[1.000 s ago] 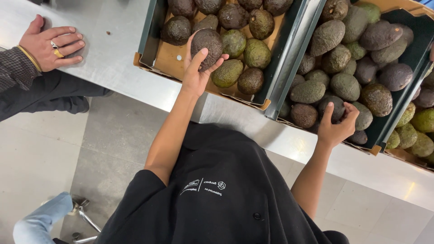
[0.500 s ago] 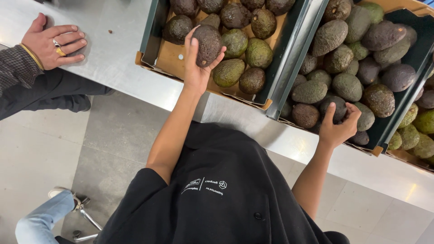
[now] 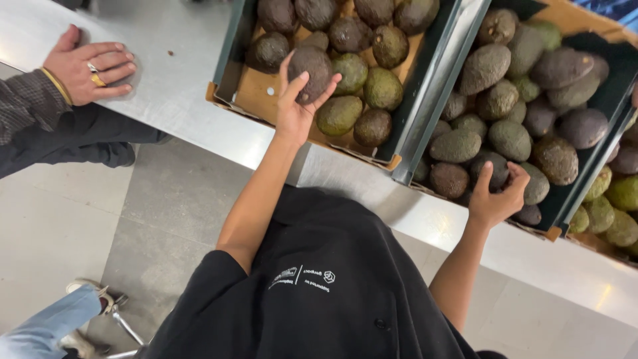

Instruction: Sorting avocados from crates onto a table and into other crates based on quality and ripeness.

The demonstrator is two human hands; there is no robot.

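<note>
the left hand grips a dark avocado, fingers curled round its sides, holding it just above the near part of the left crate. that crate is a dark green tray with a brown card floor; it holds about a dozen avocados, some dark brown, some green, packed toward its far and right side, with bare card showing at its near left corner. the right hand rests on the near edge of the middle crate, just right of the left crate, fingers spread and loosely bent over a dark avocado there; whether it actually clasps the fruit cannot be told. the middle crate is filled with a heap of grey-green and dark avocados. right of it a third crate shows only brighter green ones at the picture edge. all the crates sit on a steel counter. well left of the left crate, another person's hand, with rings and a bracelet, lies flat on the counter.
</note>
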